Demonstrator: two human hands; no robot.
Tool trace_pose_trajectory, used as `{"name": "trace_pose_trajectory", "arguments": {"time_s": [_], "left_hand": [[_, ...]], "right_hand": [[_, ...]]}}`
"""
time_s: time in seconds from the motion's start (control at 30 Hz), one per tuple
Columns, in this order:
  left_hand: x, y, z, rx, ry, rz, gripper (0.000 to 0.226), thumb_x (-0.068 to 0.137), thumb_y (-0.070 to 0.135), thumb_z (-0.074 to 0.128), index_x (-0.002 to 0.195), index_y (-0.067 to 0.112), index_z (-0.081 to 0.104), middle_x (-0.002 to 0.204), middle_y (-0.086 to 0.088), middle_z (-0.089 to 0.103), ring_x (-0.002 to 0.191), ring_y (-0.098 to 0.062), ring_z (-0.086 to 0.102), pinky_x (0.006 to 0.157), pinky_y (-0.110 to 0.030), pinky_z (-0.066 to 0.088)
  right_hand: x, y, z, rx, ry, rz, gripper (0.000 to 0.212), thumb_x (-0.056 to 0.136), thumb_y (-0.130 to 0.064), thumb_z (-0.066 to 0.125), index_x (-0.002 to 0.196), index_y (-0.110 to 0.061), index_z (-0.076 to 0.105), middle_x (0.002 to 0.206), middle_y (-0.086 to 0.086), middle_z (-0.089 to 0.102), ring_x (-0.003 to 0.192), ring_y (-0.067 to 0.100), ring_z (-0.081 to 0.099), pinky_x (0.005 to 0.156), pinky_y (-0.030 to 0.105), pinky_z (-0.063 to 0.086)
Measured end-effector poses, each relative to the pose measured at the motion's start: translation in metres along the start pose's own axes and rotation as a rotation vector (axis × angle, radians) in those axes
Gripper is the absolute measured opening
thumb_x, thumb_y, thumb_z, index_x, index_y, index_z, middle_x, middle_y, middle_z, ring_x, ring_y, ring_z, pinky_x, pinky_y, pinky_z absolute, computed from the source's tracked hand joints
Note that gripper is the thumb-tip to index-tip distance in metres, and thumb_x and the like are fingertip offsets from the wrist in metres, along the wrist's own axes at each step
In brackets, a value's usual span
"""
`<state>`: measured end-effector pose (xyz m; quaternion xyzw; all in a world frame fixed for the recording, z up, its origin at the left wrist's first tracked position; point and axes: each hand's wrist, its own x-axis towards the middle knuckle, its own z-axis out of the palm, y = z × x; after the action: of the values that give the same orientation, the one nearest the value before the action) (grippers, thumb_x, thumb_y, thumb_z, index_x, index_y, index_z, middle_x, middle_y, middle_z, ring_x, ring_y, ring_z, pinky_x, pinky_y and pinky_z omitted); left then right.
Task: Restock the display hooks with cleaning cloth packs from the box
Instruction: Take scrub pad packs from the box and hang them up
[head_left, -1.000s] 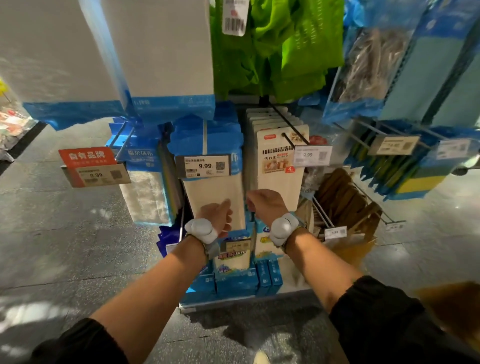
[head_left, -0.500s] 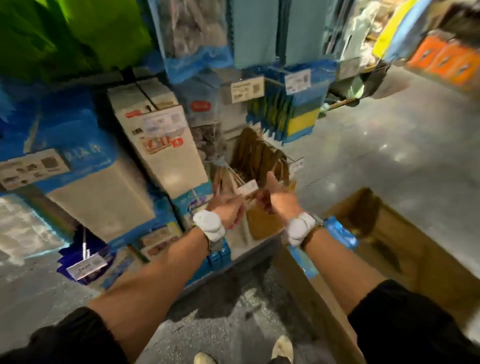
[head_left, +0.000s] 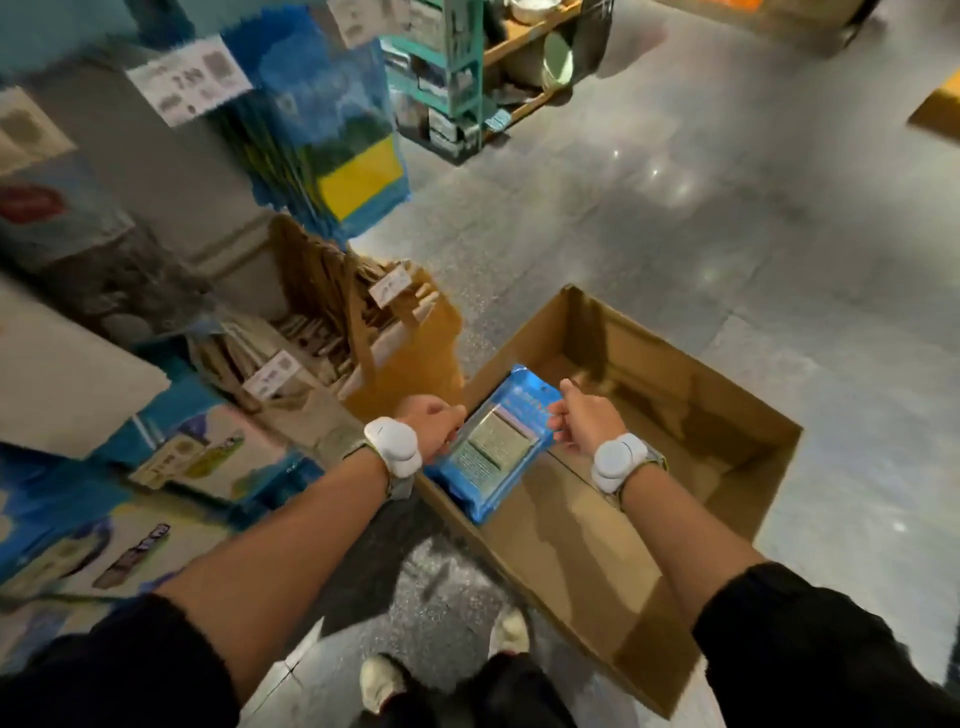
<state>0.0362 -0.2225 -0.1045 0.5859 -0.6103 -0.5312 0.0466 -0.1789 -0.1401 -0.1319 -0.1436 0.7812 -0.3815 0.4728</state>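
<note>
a: what are the fingers doing?

b: the left hand's fingers curl round the left edge of a blue cleaning cloth pack. the right hand's fingers curl onto its upper right edge, with the thumb sticking up. each side is grasping the one pack.

a: and the hands themselves?

b: the left hand and the right hand sit about level, backs toward the camera, with the pack between them.

a: where is the pack, exactly?

b: it's tilted, with its label side up. in view it crosses the left wall of the open cardboard box. its far end is over the box's inside and its near corner is past the wall. i can't tell whether that corner touches the cardboard.

a: further out?

b: there's a white band on the left wrist and another on the right wrist. then come bare forearms and black sleeves. the box stands on a grey floor, just right of the person's light shoes.

a: and the display?

b: it's to the left of the box and blurred. blue and yellow packs hang there beneath a white price tag. brown goods sit lower down, near the box's left corner. the print on the tags is too smeared to read.
</note>
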Motion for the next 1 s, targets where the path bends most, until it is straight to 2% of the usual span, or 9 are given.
{"name": "trace_pose_trajectory", "arguments": {"time_s": [0.1,0.27,0.43,0.57,0.67,0.73,0.77,0.9,1.0], "left_hand": [[0.028,-0.005,0.022,0.109,-0.016,-0.028,0.034,0.100,0.025,0.062,0.071,0.007,0.063,0.068,-0.015,0.058,0.060,-0.023,0.050,0.057,-0.026,0.041],[0.087,-0.033,0.059,0.320,-0.075,-0.023,0.023,0.098,0.026,0.067,0.095,0.003,0.068,0.089,-0.012,0.064,0.084,-0.025,0.059,0.068,-0.027,0.045],[0.152,-0.073,0.093,0.497,-0.136,-0.061,0.065,0.098,0.035,0.067,0.147,0.000,0.042,0.143,-0.020,0.054,0.129,-0.038,0.055,0.099,-0.038,0.046],[0.188,-0.090,0.107,0.567,-0.156,-0.077,0.075,0.095,0.040,0.068,0.148,-0.001,0.034,0.148,-0.023,0.050,0.130,-0.041,0.055,0.102,-0.045,0.051],[0.212,-0.102,0.125,0.548,-0.169,-0.095,0.080,0.096,0.041,0.068,0.151,-0.001,0.028,0.150,-0.022,0.049,0.132,-0.040,0.054,0.104,-0.043,0.050],[0.228,-0.108,0.134,0.517,-0.148,-0.126,0.085,0.095,0.045,0.068,0.153,0.000,0.026,0.152,-0.021,0.047,0.135,-0.040,0.051,0.108,-0.043,0.047],[0.236,-0.110,0.139,0.506,-0.143,-0.154,0.089,0.095,0.046,0.067,0.156,0.000,0.022,0.156,-0.021,0.043,0.139,-0.040,0.048,0.110,-0.042,0.044],[0.252,-0.122,0.147,0.447,-0.186,-0.251,0.101,0.093,0.049,0.069,0.160,0.001,0.011,0.163,-0.022,0.031,0.146,-0.040,0.038,0.114,-0.042,0.039],[0.257,-0.133,0.145,0.434,-0.188,-0.259,0.097,0.088,0.048,0.074,0.156,-0.001,0.024,0.156,-0.021,0.042,0.139,-0.039,0.048,0.108,-0.040,0.046]], "right_hand": [[0.028,0.033,-0.015,0.018,0.050,0.063,0.035,0.099,-0.039,0.054,0.084,-0.011,0.068,0.077,0.007,0.065,0.053,0.015,0.053,0.043,0.018,0.040],[0.087,0.099,-0.009,-0.055,0.033,0.134,0.037,0.081,-0.055,0.055,0.066,-0.022,0.058,0.080,0.011,0.064,0.075,0.027,0.058,0.072,0.040,0.047],[0.152,0.160,0.027,0.099,-0.026,0.255,0.045,0.068,-0.067,0.060,0.068,-0.023,0.055,0.082,0.012,0.060,0.068,0.025,0.058,0.071,0.045,0.055],[0.152,0.156,0.056,0.303,-0.083,0.316,0.028,0.096,-0.047,0.059,0.096,-0.019,0.063,0.074,0.001,0.059,0.048,0.007,0.054,0.046,0.024,0.044],[0.171,0.170,0.084,0.341,-0.098,0.321,0.062,0.080,-0.068,0.060,0.118,-0.018,0.065,0.115,0.005,0.069,0.092,0.021,0.067,0.081,0.039,0.058],[0.191,0.188,0.097,0.398,-0.086,0.307,0.054,0.080,-0.060,0.067,0.118,-0.021,0.063,0.122,0.006,0.069,0.107,0.026,0.065,0.096,0.045,0.055],[0.196,0.194,0.102,0.411,-0.066,0.312,0.053,0.077,-0.057,0.072,0.116,-0.022,0.063,0.120,0.005,0.070,0.107,0.025,0.066,0.096,0.044,0.055],[0.205,0.202,0.108,0.374,0.007,0.279,0.104,0.049,-0.070,0.081,0.133,-0.012,0.061,0.125,0.006,0.069,0.111,0.026,0.067,0.098,0.042,0.055],[0.196,0.191,0.104,0.385,-0.004,0.315,0.073,0.074,-0.048,0.083,0.130,-0.005,0.063,0.124,0.010,0.068,0.106,0.024,0.067,0.081,0.029,0.053]]}}
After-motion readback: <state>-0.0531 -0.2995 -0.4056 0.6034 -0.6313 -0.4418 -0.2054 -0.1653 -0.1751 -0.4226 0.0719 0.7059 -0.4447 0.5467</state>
